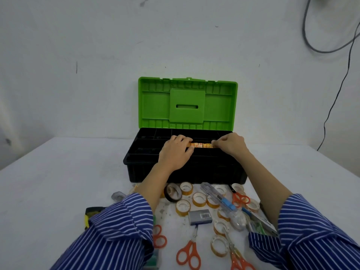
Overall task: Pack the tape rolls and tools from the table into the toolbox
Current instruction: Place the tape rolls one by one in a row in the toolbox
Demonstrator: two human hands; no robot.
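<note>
Orange-labelled stack of rolls pinched between left hand and right hand over the toolbox tray. Behind the wrists, tape rolls and scissors wait; packing looks barely begun

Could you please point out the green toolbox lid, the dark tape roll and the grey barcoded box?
Green plastic toolbox lid [153,106], head view, left inner panel.
Dark tape roll [174,192], head view, side face.
Grey barcoded box [198,216], head view, top face.

Tape rolls, scissors before toolbox.
</note>
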